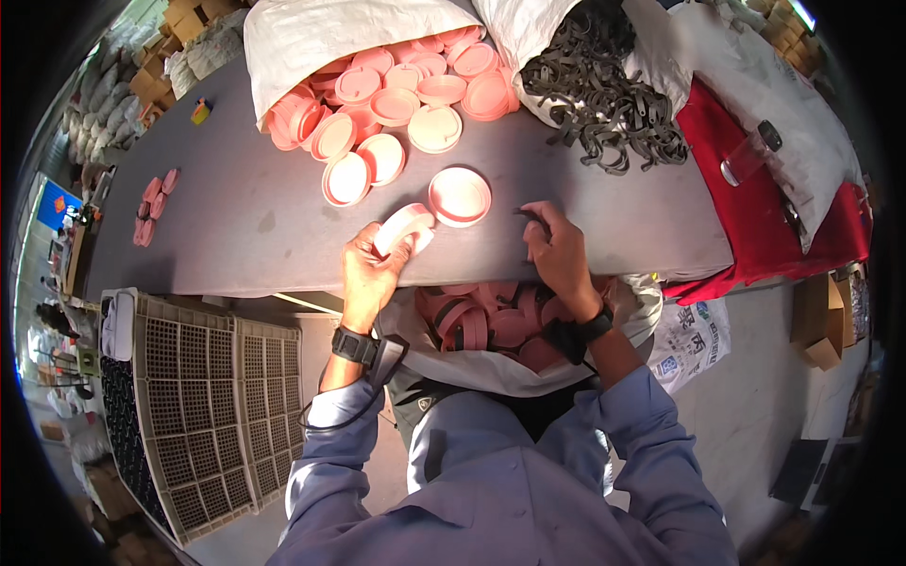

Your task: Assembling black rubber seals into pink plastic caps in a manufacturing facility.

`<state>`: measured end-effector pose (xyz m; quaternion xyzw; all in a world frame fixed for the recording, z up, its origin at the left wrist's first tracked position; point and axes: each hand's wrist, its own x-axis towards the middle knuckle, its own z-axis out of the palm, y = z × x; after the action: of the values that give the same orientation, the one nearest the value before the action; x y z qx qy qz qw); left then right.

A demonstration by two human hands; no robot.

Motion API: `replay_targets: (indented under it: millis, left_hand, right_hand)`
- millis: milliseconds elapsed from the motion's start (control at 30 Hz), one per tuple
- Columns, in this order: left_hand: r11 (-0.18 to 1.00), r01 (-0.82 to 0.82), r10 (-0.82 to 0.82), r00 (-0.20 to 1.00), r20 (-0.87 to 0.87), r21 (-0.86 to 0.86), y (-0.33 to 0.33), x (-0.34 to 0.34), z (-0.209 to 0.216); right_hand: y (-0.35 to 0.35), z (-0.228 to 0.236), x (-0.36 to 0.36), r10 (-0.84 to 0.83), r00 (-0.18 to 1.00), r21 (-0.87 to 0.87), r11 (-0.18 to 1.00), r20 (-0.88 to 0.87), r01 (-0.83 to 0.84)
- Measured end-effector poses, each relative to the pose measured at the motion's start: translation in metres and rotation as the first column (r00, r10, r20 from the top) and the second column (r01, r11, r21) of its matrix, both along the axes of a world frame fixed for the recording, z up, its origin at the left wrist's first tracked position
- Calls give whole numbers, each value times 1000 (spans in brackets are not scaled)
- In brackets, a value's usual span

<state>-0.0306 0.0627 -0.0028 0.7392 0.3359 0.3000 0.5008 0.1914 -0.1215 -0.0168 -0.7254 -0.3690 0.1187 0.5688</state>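
Note:
My left hand (371,269) is closed around a pink round lid (404,229), tilted up on its edge just above the near side of the table. Close beside it, another pink lid (460,196) lies flat on the grey tabletop. To the right, my right hand (559,247) pinches a small dark strap (527,213), mostly hidden by the fingers. It resembles the dark grey loop-ended straps (613,99) spilling from a white sack at the far right. Many more pink lids (396,106) pour out of a white sack (316,38) at the back.
Below the table edge, an open white sack (453,363) in front of me holds pink lids with dark straps. Small pink pieces (151,208) lie at the table's left. Left stands a plastic crate (193,415). A clear bottle (746,158) rests on red cloth (713,203).

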Motion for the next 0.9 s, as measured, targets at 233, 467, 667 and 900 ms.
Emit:
replay_targets:
  millis: [233, 467, 667, 900]
  left_hand:
    - [889, 238, -107, 939, 327, -391, -55, 2, 0]
    - [826, 336, -255, 939, 232, -452, -66, 3, 2]
    - [813, 313, -61, 884, 463, -492, -91, 10, 17]
    - [971, 141, -79, 951, 298, -193, -96, 14, -1]
  right_hand:
    - [-4, 44, -55, 159, 947, 96, 977, 278, -192]
    - [-4, 21, -60, 158, 919, 214, 945, 361, -247]
    - [-7, 7, -65, 88, 996, 91, 992, -31, -85]
    - [-14, 18, -57, 59, 938, 113, 988, 342, -103]
